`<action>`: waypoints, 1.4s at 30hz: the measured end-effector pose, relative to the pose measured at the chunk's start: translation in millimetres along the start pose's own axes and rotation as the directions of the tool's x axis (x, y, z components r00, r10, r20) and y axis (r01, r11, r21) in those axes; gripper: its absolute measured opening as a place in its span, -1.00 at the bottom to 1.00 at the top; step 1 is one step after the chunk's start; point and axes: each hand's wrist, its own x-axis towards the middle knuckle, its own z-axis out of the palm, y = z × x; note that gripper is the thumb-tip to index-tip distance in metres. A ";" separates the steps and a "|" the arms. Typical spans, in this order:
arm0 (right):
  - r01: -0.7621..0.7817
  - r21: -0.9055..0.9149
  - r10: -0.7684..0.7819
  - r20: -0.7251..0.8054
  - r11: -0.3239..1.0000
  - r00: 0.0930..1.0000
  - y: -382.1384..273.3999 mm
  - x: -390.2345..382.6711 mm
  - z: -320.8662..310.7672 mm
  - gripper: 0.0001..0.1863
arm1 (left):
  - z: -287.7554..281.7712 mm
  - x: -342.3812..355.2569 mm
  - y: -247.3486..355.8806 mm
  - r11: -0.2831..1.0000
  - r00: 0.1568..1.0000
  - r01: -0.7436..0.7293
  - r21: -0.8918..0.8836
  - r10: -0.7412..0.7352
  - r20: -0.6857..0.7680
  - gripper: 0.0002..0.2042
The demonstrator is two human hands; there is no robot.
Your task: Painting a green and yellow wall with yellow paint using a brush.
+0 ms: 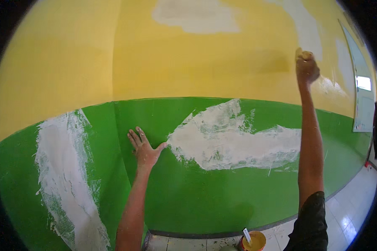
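Note:
My left hand (pixel 145 151) rests against the green lower wall (pixel 163 196), fingers spread, its thumb tip at the left end of a rough white filler patch (pixel 234 144). White smears mark its fingers. Higher up on the right, my right hand (pixel 308 70) is closed in front of the yellow upper wall (pixel 205 67), just below a pale filler strip (pixel 303 21). A small yellowish edge shows at its fingers, but what it grips is too hidden to name.
Another broad filler patch (pixel 69 180) runs down the left wall past the corner. A pale patch (pixel 192 14) lies high on the yellow. On the tiled floor (pixel 339 217) stands a tub (pixel 257 242) of yellowish stuff with a flat-bladed tool (pixel 247 235) in it. A pale panel (pixel 361 90) is at far right.

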 end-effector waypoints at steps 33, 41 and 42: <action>-0.395 0.799 0.067 0.412 0.454 0.909 216.1 -5.3 -14.8 -0.79 | 7.1 9.4 -10.8 0.998 0.994 0.060 0.025 -0.062 0.094 0.28; 0.306 0.346 -0.331 0.016 0.887 0.943 13.1 -114.8 -53.7 -0.86 | 1.6 5.8 -1.8 0.993 0.987 0.115 0.018 -0.116 0.112 0.35; 0.355 0.346 -0.385 0.020 0.868 0.923 -15.1 -133.7 -55.2 -0.72 | -0.5 5.5 -3.1 0.995 0.989 0.100 0.012 -0.100 0.108 0.35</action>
